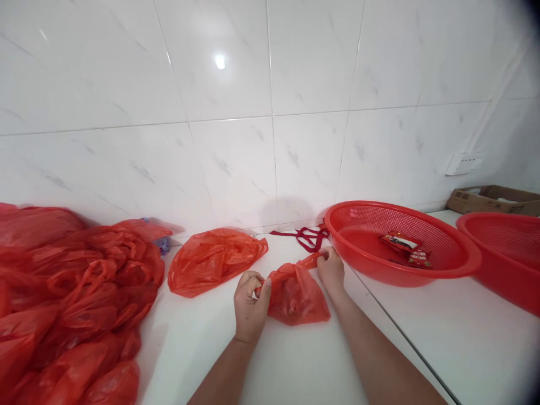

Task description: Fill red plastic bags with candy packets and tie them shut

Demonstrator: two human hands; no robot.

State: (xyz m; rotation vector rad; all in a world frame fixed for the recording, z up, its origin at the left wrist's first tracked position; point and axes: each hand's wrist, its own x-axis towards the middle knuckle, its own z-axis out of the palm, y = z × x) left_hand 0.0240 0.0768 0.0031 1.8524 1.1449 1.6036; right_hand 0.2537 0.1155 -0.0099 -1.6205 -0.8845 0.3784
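**Small red bag held by both handles**

Left hand [250, 304] and right hand [331, 270]: fingers pinched on the handles of the red bag [297, 298], mid-desk [287, 365], toward the front edge. Judged light, limp, slippery film; grip the handles. Beyond, a flat bag [213, 259] and basket [400, 244].

wall [236, 112]: white glossy tile | counter [464, 337]: white | lamp glare

We find no legible text. The packets [403, 245] in the red basket [464, 264] carry print too small to read; the cardboard box [491, 200] shows marks we cannot make out.
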